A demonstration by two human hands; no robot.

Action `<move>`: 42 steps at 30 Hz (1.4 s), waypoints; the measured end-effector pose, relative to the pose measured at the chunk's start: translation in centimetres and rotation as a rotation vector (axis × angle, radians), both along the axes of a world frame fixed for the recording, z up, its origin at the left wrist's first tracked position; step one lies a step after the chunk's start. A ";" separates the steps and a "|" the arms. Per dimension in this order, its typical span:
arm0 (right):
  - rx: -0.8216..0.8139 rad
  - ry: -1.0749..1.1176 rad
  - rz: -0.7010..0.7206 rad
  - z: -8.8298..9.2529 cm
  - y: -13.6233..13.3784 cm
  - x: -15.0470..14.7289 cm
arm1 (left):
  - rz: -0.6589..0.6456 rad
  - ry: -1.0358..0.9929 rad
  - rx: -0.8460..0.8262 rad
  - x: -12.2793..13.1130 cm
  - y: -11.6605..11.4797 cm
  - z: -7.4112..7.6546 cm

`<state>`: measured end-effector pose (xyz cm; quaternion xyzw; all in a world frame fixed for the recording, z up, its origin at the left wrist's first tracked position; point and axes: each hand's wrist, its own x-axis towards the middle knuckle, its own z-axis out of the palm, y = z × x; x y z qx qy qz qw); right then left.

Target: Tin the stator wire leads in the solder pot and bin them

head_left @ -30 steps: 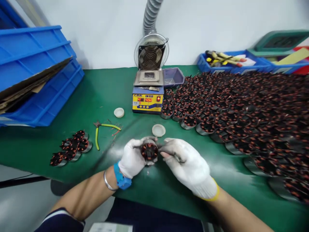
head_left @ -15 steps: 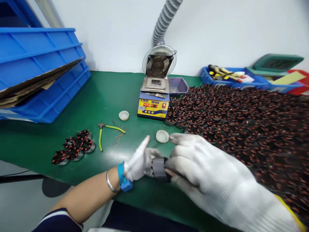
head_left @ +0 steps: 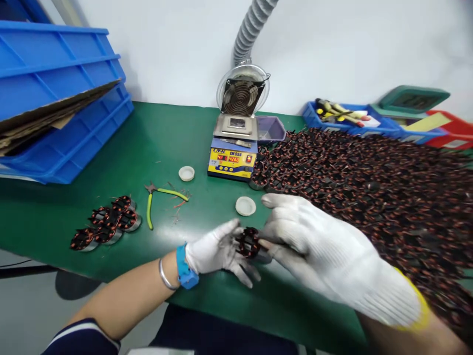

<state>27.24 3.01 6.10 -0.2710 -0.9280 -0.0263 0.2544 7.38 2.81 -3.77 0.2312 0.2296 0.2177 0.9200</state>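
Observation:
Both my hands wear white knit gloves and meet low in the middle of the green mat. My right hand pinches a small motor stator with copper windings, its coil face turned toward me. My left hand lies beside the stator with fingers spread, touching its left side. A blue band and a metal bangle sit on my left wrist.
A big heap of stators covers the mat's right half. Several more stators lie at the left, by green-handled cutters. Two white caps, a yellow solder pot with a fan, and blue crates stand behind.
My left hand has opened and let go of the stator. My right hand has turned the stator so its windings face up toward me instead of its grey side.

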 end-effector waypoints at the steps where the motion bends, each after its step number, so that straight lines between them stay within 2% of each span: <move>1: -0.027 0.026 -0.019 -0.6 -0.1 0.4 | -0.011 0.014 0.039 0.2 -0.3 -0.2; 3: -0.127 0.182 -0.058 -1.9 -0.6 1.5 | 0.135 0.095 0.116 0.5 -0.8 -0.2; 5: -0.227 0.454 -0.109 -3.4 -1.1 2.6 | 0.296 0.185 0.167 0.7 -1.0 -0.1; 7: -0.279 0.584 -0.224 -5.1 -1.6 3.3 | 0.340 0.253 0.211 0.8 -0.8 0.1; 10: -0.331 0.337 -0.345 -8.0 -2.1 2.7 | 0.254 0.332 0.289 0.6 -0.5 0.2; 12: -0.366 0.203 -0.321 -9.5 -2.3 1.9 | 0.183 0.345 0.297 0.4 -0.4 0.2; 14: -0.351 0.178 -0.281 -10.3 -2.5 1.4 | 0.183 0.366 0.297 0.3 -0.4 0.3; 18: -0.256 0.226 -0.273 -10.6 -2.5 1.9 | 0.244 0.561 0.468 0.3 -0.5 0.9; 22: -0.298 0.288 -0.365 -11.1 -2.4 2.7 | 0.257 0.726 0.608 -0.4 -0.2 2.0; 24: -0.320 0.330 -0.386 -11.4 -2.4 2.9 | 0.172 0.706 0.622 -1.0 0.1 2.7; 25: -0.321 0.353 -0.384 -11.5 -2.4 3.0 | 0.170 0.690 0.622 -1.3 0.2 2.9; 28: -0.300 0.401 -0.363 -11.6 -2.3 3.1 | 0.274 0.677 0.599 -1.2 0.2 3.0; 29: -0.295 0.403 -0.353 -11.5 -2.3 3.1 | 0.258 0.671 0.573 -1.0 0.1 2.8; 32: -0.282 0.391 -0.310 -11.4 -2.5 3.0 | 0.090 0.644 0.508 -0.2 -0.3 2.4; 33: -0.284 0.383 -0.298 -11.3 -2.5 3.0 | 0.108 0.650 0.494 -0.1 -0.2 2.3; 34: -0.284 0.378 -0.295 -11.3 -2.5 3.0 | 0.189 0.672 0.488 -0.1 0.0 2.2; 37: -0.251 0.390 -0.350 -11.2 -1.8 3.4 | 0.557 0.768 0.493 -0.4 1.1 1.9; 38: -0.222 0.401 -0.384 -11.2 -1.4 3.6 | 0.628 0.800 0.494 -0.5 1.3 1.6; 39: -0.194 0.404 -0.416 -11.2 -0.8 3.8 | 0.639 0.824 0.503 -0.4 1.4 1.3; 40: -0.168 0.395 -0.438 -11.2 -0.3 4.0 | 0.594 0.841 0.527 -0.2 1.3 0.9; 42: -0.126 0.334 -0.442 -11.3 0.8 4.3 | 0.403 0.864 0.666 0.3 0.6 -0.1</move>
